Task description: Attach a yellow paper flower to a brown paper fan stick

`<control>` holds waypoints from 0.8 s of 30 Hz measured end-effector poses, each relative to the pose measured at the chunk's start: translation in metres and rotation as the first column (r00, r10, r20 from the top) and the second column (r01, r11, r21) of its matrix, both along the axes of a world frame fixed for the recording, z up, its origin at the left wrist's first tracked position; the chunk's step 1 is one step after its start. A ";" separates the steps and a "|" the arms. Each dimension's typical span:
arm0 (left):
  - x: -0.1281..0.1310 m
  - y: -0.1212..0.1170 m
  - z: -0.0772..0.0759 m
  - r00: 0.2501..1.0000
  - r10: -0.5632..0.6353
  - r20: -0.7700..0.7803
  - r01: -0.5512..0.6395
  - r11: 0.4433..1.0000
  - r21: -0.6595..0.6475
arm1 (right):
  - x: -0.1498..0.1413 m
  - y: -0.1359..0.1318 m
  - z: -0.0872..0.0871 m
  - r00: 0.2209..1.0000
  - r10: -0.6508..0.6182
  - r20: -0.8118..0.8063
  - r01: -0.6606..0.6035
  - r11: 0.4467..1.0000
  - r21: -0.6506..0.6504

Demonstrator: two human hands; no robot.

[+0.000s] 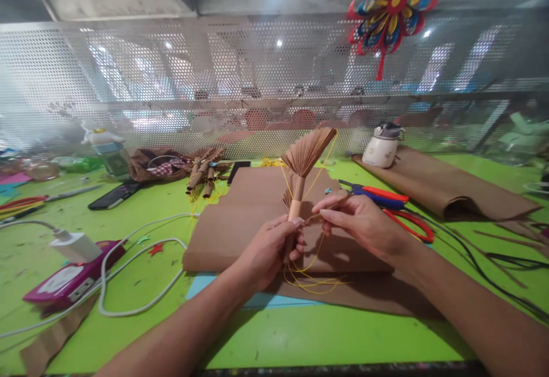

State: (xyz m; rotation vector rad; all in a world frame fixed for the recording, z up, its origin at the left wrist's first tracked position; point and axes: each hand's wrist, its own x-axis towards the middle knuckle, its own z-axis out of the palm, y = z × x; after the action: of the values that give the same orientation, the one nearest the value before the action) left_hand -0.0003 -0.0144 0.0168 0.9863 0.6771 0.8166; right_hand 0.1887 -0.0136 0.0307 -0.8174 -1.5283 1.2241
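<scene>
In the head view, take the folded brown paper sheets [229,237] as your landmark. The pleated paper fan [306,151] stands tilted above them, its rolled stem [295,208] upright in your left hand [274,245]; those fingers are curled closed around the lower end. Your right hand [360,217] is over the sheets' right part, thumb and fingers pinched narrow on a thin paper strip [314,217] that reaches toward the stem. Pleating, rolling and a paler band around the stem look done. The strip is loose between your hands and yellow thread [315,292] trails over the sheets' near edge, so the piece seems unfinished. Beyond the sheets, to their left, lie similar brown bundles [206,174]; how complete those are, you cannot tell.
</scene>
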 end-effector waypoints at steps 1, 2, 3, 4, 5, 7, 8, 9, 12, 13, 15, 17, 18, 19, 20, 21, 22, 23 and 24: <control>0.000 0.000 0.000 1.000 0.003 -0.004 -0.003 1.000 0.005 | 0.000 0.000 0.000 1.000 0.008 0.016 -0.008 1.000 -0.001; 0.000 -0.001 0.000 1.000 0.007 -0.007 -0.007 1.000 0.013 | 0.000 0.000 0.000 1.000 0.013 0.029 -0.013 1.000 -0.003; 0.001 -0.001 0.000 1.000 0.009 -0.006 -0.009 1.000 0.025 | 0.000 0.000 -0.001 0.999 0.017 0.038 -0.017 1.000 -0.004; 0.001 -0.001 0.000 1.000 0.008 -0.003 -0.008 0.999 0.041 | 0.000 0.001 -0.002 0.999 0.023 0.045 -0.022 1.000 -0.007; 0.002 -0.001 0.000 1.000 0.002 0.002 -0.003 0.998 0.059 | 0.000 0.002 -0.003 0.998 0.029 0.049 -0.029 1.000 -0.013; 0.003 -0.001 0.000 1.000 -0.012 0.008 0.012 0.996 0.093 | -0.001 0.003 -0.007 0.998 0.050 0.040 -0.049 0.998 -0.032; 0.003 -0.001 0.000 1.000 -0.017 0.005 0.016 0.994 0.104 | -0.001 0.004 -0.008 0.998 0.062 0.029 -0.061 0.997 -0.044; 0.003 0.000 0.000 1.000 -0.019 -0.004 0.019 0.994 0.106 | -0.002 0.005 -0.010 0.997 0.071 0.017 -0.070 0.996 -0.053; 0.003 0.001 0.001 0.999 -0.006 -0.039 0.010 0.996 0.090 | -0.005 0.006 -0.012 0.996 0.083 -0.024 -0.084 0.995 -0.058; 0.002 0.001 0.001 0.999 -0.003 -0.047 0.007 0.996 0.087 | -0.006 0.007 -0.012 0.996 0.084 -0.037 -0.086 0.995 -0.059; 0.002 0.002 0.001 0.998 -0.001 -0.056 0.006 0.996 0.095 | -0.007 0.008 -0.014 0.995 0.076 -0.067 -0.081 0.994 -0.071; 0.001 0.003 0.001 0.998 -0.002 -0.057 0.008 0.994 0.105 | -0.009 0.010 -0.016 0.994 0.054 -0.095 -0.064 0.993 -0.101; 0.001 0.003 0.001 0.998 -0.002 -0.058 0.008 0.994 0.110 | -0.009 0.010 -0.017 0.993 0.036 -0.111 -0.049 0.992 -0.115; 0.001 0.003 0.001 0.998 -0.003 -0.061 0.010 0.993 0.115 | -0.010 0.011 -0.019 0.992 0.018 -0.125 -0.034 0.991 -0.129; 0.001 0.004 0.000 0.998 -0.002 -0.067 0.010 0.993 0.120 | -0.012 0.011 -0.021 0.991 0.001 -0.137 -0.021 0.990 -0.140; 0.001 0.004 -0.001 0.997 0.001 -0.076 0.008 0.992 0.125 | -0.014 0.011 -0.022 0.989 -0.009 -0.149 -0.013 0.989 -0.149; 0.001 0.004 -0.002 0.996 0.009 -0.084 0.002 0.991 0.131 | -0.016 0.010 -0.023 0.987 -0.014 -0.161 -0.011 0.988 -0.152; 0.002 0.004 -0.003 0.996 0.019 -0.089 -0.006 0.991 0.136 | -0.018 0.009 -0.023 0.986 -0.013 -0.169 -0.014 0.988 -0.154; 0.002 0.004 -0.003 0.995 0.032 -0.091 -0.019 0.990 0.138 | -0.019 0.008 -0.023 0.985 -0.005 -0.171 -0.023 0.987 -0.161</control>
State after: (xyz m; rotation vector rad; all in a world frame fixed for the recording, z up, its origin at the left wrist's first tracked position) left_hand 0.0015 -0.0101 0.0135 1.1472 0.7217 0.8526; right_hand 0.1701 -0.0057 0.0081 -0.7893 -1.3084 1.4025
